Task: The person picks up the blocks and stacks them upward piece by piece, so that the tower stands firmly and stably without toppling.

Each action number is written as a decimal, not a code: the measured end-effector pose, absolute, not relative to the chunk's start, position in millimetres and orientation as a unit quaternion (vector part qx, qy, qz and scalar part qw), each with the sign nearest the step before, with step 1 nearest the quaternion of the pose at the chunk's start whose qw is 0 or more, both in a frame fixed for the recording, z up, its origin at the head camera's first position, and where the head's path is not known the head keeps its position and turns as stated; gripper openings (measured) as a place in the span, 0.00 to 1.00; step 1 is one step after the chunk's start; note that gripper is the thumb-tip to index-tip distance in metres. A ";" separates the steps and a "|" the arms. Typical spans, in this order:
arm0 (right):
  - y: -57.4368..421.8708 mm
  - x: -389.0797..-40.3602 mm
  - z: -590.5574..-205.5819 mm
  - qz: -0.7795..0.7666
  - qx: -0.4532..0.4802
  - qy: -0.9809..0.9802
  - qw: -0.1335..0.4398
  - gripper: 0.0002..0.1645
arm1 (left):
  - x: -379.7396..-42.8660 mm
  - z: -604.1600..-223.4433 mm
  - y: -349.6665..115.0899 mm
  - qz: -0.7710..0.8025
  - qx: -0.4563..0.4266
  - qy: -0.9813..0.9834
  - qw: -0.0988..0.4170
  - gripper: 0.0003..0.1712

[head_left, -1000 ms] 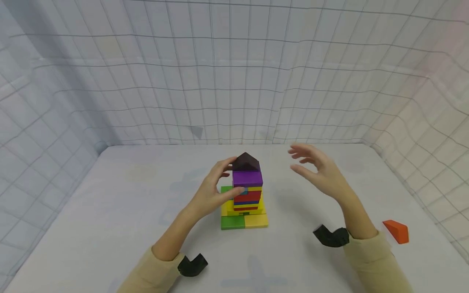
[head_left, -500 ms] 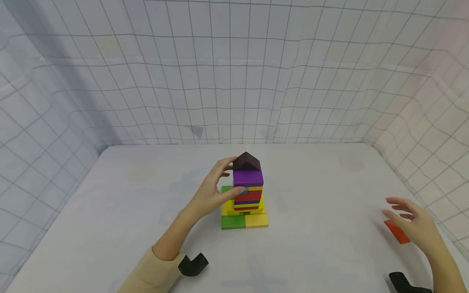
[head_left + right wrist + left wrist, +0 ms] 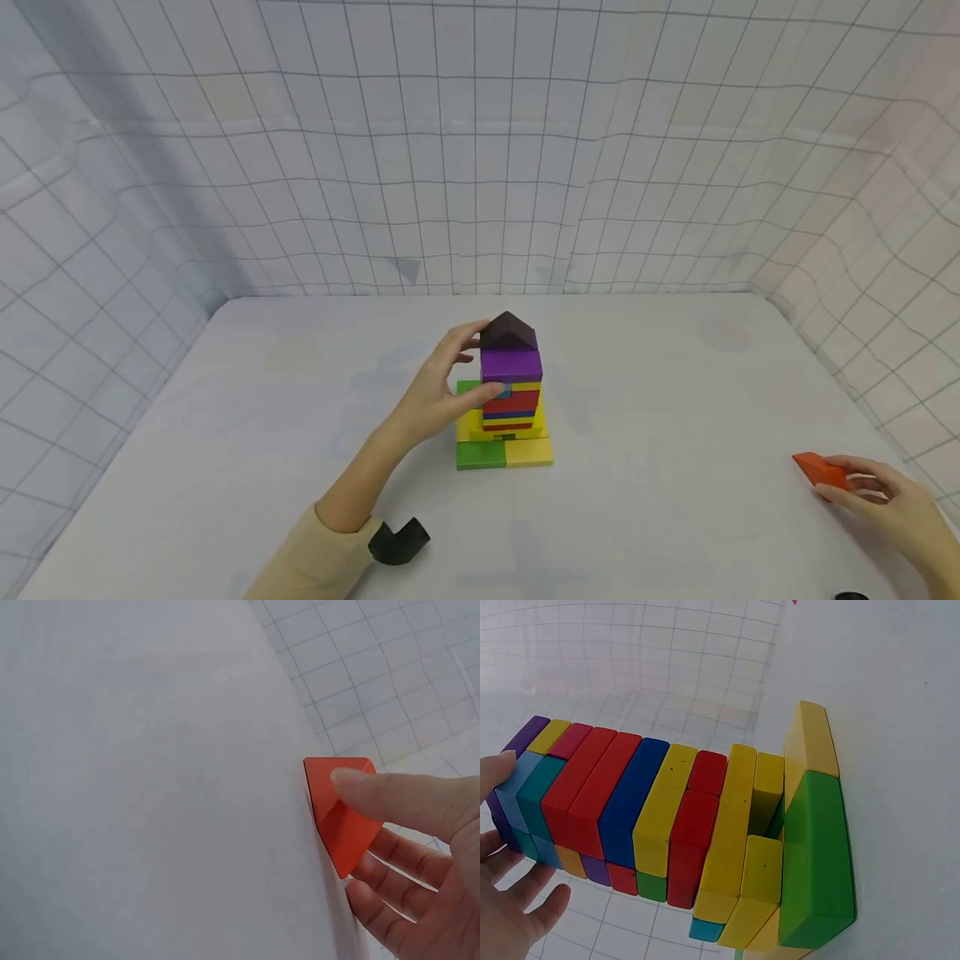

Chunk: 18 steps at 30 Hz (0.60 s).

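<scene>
A tower of coloured blocks (image 3: 512, 402) rises from a green and yellow base in the middle of the table, with a purple block (image 3: 511, 365) and a dark brown triangular block (image 3: 508, 332) on top. My left hand (image 3: 438, 392) holds the upper part of the tower from its left side. In the left wrist view its thumb (image 3: 496, 769) lies against the upper blocks and its fingers reach behind them. Far to the right, my right hand (image 3: 888, 504) pinches an orange triangular block (image 3: 341, 814) between thumb (image 3: 397, 799) and fingers, low at the table surface.
The white table (image 3: 315, 467) is bordered at the back and sides by a white curtain with a grid of lines (image 3: 480, 167). A black angled piece (image 3: 398, 542) sits at the left wrist. The right curtain stands close beyond the right hand.
My right hand has moved from beside the tower out to the right and down, and has taken hold of the orange triangular block. The left hand has stayed at the tower.
</scene>
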State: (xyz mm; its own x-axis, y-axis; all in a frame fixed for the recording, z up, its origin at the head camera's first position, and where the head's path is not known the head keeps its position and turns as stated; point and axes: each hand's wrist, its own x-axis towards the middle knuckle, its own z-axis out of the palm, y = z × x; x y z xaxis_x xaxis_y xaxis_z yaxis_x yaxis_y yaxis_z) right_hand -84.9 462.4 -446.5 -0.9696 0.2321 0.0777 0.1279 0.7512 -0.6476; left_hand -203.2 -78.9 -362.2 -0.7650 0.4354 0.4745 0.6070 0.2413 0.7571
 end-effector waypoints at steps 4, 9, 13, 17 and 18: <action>459.5 -87.9 -446.8 0.345 -0.082 -0.929 0.104 0.20 | -202.5 -362.2 -79.0 -0.519 -0.331 -0.784 0.082 0.40; 439.1 -101.1 -433.2 0.356 -0.005 -0.924 0.141 0.20 | -202.4 -361.9 -79.0 -0.517 -0.331 -0.785 0.083 0.40; 399.1 -124.9 -406.8 0.369 0.095 -0.908 0.172 0.22 | -202.6 -362.2 -78.9 -0.516 -0.331 -0.786 0.084 0.40; 347.2 -153.7 -375.3 0.389 0.200 -0.878 0.193 0.26 | -201.8 -361.4 -78.7 -0.516 -0.329 -0.787 0.085 0.40; 334.0 -160.4 -367.7 0.398 0.226 -0.868 0.193 0.28 | -201.6 -361.1 -78.6 -0.516 -0.328 -0.787 0.085 0.40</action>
State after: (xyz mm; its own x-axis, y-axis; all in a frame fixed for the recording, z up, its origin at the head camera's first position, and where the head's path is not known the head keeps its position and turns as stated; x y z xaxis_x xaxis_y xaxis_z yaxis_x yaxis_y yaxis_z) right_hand -160.4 334.0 -367.7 -0.8235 -0.2392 0.5144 -0.5460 0.5804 -0.6041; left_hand -201.6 -78.6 -361.1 -0.7696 0.4288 0.4731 0.6049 0.2526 0.7551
